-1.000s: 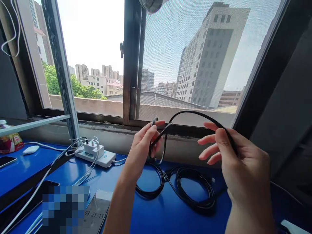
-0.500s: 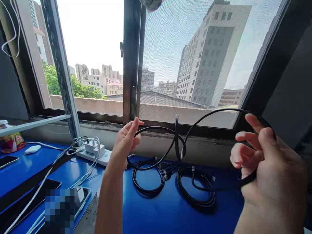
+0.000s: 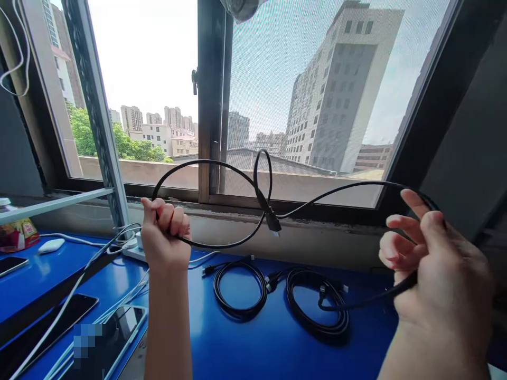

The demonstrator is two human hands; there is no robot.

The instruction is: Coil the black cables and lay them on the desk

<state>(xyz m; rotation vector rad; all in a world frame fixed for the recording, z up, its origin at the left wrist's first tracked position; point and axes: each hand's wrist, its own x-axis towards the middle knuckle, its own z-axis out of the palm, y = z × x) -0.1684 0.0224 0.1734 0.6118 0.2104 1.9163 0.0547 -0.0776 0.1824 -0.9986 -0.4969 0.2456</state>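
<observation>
A black cable [image 3: 222,161] is stretched in the air between my two hands. My left hand [image 3: 168,227] is closed in a fist around it. From that fist the cable makes a wide loop and a small upright loop in the middle, where a plug end [image 3: 272,220] with a metal tip hangs. My right hand [image 3: 431,264] pinches the cable between thumb and forefinger, the other fingers curled loosely. Another stretch of cable leaves the right palm, and a second connector [image 3: 322,291] hangs at its end, in front of a coil on the desk.
Two coiled black cables, a smaller left coil [image 3: 240,316] and a right coil [image 3: 317,330], lie on the blue desk [image 3: 237,353]. To the left are phones [image 3: 119,332], white cables [image 3: 59,314], a power strip [image 3: 134,252] and a metal shelf frame [image 3: 95,105]. A window stands behind.
My left hand has moved left and closed around the cable, widening its loop. The plug end has risen and swung left. My right hand stays nearly in place.
</observation>
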